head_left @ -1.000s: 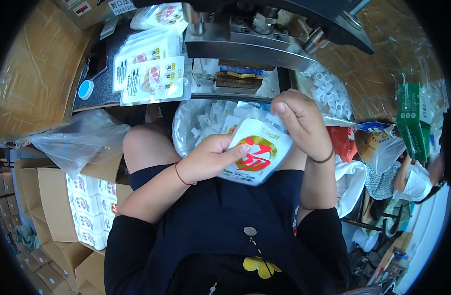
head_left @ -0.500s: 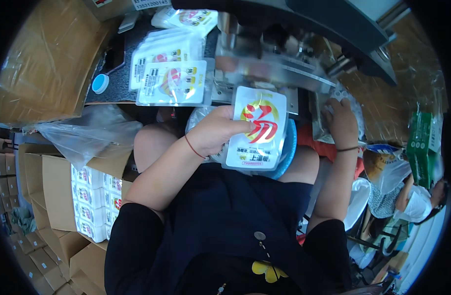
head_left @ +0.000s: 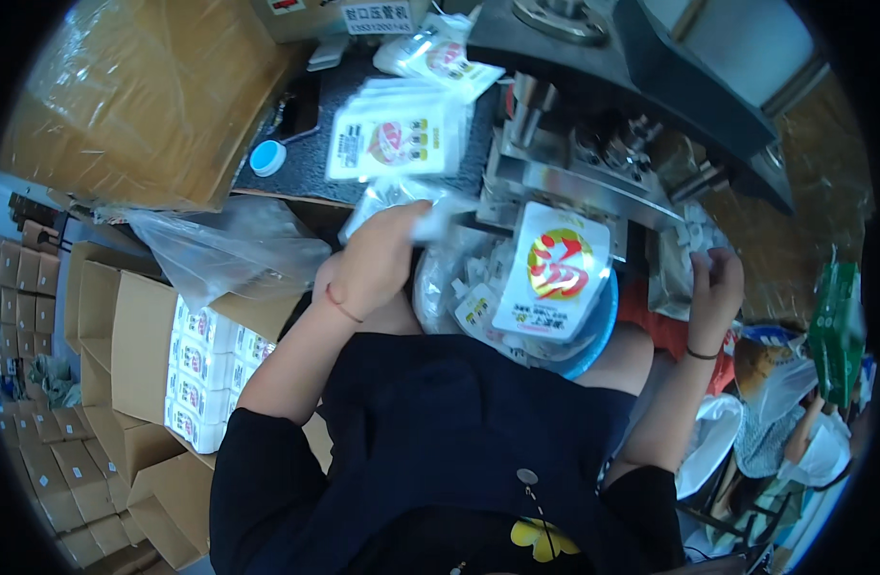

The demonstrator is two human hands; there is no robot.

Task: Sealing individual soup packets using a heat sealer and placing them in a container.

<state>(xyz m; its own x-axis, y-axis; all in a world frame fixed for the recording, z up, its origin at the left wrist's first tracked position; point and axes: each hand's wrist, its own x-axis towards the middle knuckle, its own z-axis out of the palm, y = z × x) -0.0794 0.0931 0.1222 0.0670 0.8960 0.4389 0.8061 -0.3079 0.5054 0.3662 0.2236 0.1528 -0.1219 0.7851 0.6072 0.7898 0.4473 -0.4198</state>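
My left hand (head_left: 381,254) is closed on a white flat pouch (head_left: 390,195) at the front edge of the work table; motion blurs both. Beyond it lies an overlapping stack of similar pouches (head_left: 394,142). Another pouch with a large red character on a yellow disc (head_left: 557,270) rests, let go, over the blue basin (head_left: 605,321) on my lap, among other pouches. My right hand (head_left: 716,297) is raised beside a clear container of small translucent pieces (head_left: 684,244), fingertips drawn together; whatever they hold is too small to make out.
A metal press (head_left: 603,182) stands ahead. A blue-white round cap (head_left: 267,157) and a dark phone (head_left: 299,113) sit left on the table. An open carton (head_left: 143,359) of packed pouches (head_left: 198,383) is at my left, below a clear plastic bag (head_left: 234,244). A person sits at the far right.
My left hand has let go of the red-character pouch, moved left and taken the front pouch off the stack. My right hand has lifted from among the small pieces. The view has shifted.
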